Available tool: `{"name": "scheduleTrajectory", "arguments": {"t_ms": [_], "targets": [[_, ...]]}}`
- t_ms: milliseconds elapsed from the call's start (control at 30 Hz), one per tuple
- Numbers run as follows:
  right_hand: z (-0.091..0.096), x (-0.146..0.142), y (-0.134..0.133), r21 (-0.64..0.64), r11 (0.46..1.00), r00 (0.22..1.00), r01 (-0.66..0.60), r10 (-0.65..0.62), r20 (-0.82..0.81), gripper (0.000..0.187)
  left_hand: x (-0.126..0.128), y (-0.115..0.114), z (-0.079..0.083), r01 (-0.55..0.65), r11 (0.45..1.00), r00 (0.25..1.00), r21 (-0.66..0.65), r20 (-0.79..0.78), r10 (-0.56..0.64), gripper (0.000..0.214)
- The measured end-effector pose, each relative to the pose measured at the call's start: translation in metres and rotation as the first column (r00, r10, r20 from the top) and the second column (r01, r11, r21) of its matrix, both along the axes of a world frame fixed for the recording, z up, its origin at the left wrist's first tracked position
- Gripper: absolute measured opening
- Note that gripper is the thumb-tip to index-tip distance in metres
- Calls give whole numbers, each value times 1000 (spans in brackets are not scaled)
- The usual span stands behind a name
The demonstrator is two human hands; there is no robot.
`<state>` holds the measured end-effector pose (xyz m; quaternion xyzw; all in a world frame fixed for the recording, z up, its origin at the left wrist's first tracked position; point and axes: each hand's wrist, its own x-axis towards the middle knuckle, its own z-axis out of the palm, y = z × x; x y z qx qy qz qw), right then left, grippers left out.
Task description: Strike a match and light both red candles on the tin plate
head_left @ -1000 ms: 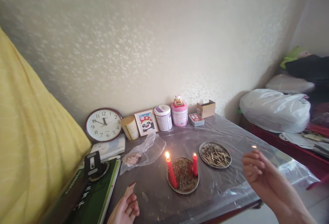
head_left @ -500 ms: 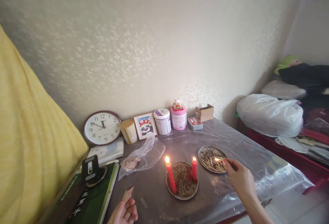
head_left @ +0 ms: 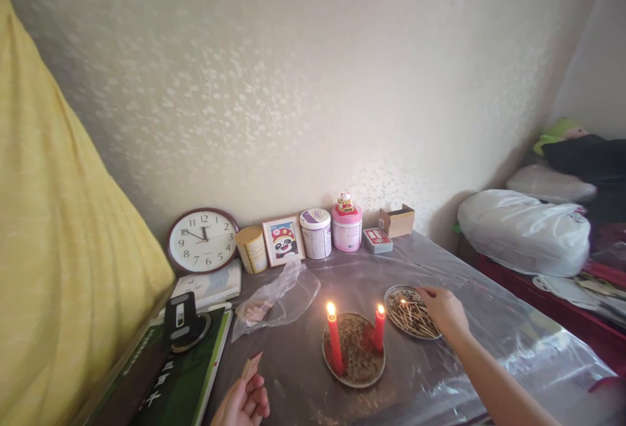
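Observation:
Two red candles burn on a round metal dish (head_left: 353, 370): a tall candle (head_left: 334, 341) at the left and a short candle (head_left: 379, 327) at the right. Behind it to the right lies a second dish (head_left: 411, 313) full of used matches. My right hand (head_left: 444, 310) reaches over that dish, fingers pinched on a match whose lit tip glows above the pile. My left hand (head_left: 244, 402) is low at the bottom edge, closed on a small matchbox (head_left: 251, 367).
The table (head_left: 469, 321) is covered in clear plastic. Along the wall stand a clock (head_left: 202, 241), a can, a framed picture (head_left: 283, 241), two tins and small boxes. A plastic bag (head_left: 278, 292) and green books (head_left: 180, 374) lie at the left. A bed with bags is at the right.
My right hand came down from mid-air with the lit match and moved left onto the dish of used matches. The left hand with the matchbox hardly moved.

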<state>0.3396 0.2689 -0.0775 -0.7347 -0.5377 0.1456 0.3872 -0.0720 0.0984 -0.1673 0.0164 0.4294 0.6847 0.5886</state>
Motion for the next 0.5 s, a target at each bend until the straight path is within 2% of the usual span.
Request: {"name": "scheduleTrajectory", "arguments": {"t_ms": [100, 200, 267, 333, 367, 400, 467, 500], "targets": [[19, -1, -18, 110, 988, 994, 111, -108, -36, 30, 8, -3, 5, -17, 999, 999, 38, -45, 19, 35], [42, -17, -51, 222, 954, 977, 203, -181, -116, 44, 18, -5, 9, -36, 997, 996, 65, -76, 41, 39], [53, -39, -82, 281, 933, 967, 222, -174, -188, 46, 23, -6, 12, -45, 996, 994, 71, -95, 52, 41], [55, -69, -117, 431, 881, 940, 196, -44, -337, 39, 27, -7, 13, -40, 996, 991, 74, -126, 49, 43], [50, -86, -134, 509, 848, 940, 149, 38, -339, 36, 28, -8, 14, -32, 996, 988, 79, -147, 44, 44], [41, -104, -149, 552, 834, 946, -8, 186, -267, 33, 30, -9, 15, -25, 996, 984, 88, -172, 40, 44], [14, -138, -174, 619, 741, 909, -258, 403, -103, 37, 35, -11, 17, 2, 994, 971, 113, -238, 25, 46], [-3, -153, -183, 612, 710, 888, -349, 458, -25, 40, 39, -13, 19, 18, 992, 959, 126, -283, 18, 47]]}}
